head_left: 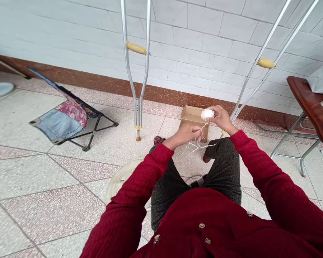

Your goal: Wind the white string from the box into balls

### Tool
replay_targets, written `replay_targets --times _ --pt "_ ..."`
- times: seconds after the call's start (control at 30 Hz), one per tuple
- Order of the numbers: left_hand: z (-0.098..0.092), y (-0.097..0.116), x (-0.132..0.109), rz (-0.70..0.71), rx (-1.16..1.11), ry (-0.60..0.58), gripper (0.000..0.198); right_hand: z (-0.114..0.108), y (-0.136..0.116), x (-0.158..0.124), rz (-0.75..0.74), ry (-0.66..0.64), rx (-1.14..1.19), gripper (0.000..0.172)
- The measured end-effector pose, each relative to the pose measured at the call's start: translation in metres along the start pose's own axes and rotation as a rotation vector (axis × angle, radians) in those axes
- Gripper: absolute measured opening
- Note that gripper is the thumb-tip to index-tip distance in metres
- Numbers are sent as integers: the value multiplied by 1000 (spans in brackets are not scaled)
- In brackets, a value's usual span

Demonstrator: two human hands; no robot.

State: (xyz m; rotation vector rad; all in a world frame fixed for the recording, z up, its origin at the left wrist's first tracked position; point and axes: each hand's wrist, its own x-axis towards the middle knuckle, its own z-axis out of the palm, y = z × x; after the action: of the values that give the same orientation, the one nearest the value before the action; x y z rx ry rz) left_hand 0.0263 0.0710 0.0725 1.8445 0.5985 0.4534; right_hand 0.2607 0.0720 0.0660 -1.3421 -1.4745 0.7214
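Note:
My right hand (220, 118) grips a small ball of white string (207, 114) between thumb and fingers, above and to the right of my left hand. With its fingers pinched together, my left hand (190, 133) holds the loose string (197, 146) that runs down from the ball. Tangled ends of it dangle below the left fingers, over the gap between my knees. An open cardboard box (193, 114) lies on the floor beyond both hands, partly hidden by them.
Two metal crutches with yellow grips, a left one (136, 48) and a right one (265, 63), lean against the tiled wall. A folding chair (59, 118) stands at left. A brown table (308, 107) is at right. A pale plastic stool (115, 181) is beside my left leg.

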Motion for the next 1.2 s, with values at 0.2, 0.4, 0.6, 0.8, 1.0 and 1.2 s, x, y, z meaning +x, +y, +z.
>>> replay_targets --times 0.2,0.4,0.6,0.8,1.0,1.2 --pt "-32 2 10 58 235 154 32 -4 0 -25 369 -584 266 54" --pt "-23 -17 19 53 104 196 33 -4 -16 -39 379 -560 703 65" --pt "-8 -49 25 8 30 315 24 1 -35 -32 329 -416 760 65" --pt "7 -89 17 -63 -71 623 40 1 -47 -27 287 -303 719 66" --pt "30 -108 21 -77 -75 521 42 6 -49 -35 321 -234 731 61" --pt "27 -104 27 -164 -8 445 32 -8 -52 -37 260 -147 656 56"
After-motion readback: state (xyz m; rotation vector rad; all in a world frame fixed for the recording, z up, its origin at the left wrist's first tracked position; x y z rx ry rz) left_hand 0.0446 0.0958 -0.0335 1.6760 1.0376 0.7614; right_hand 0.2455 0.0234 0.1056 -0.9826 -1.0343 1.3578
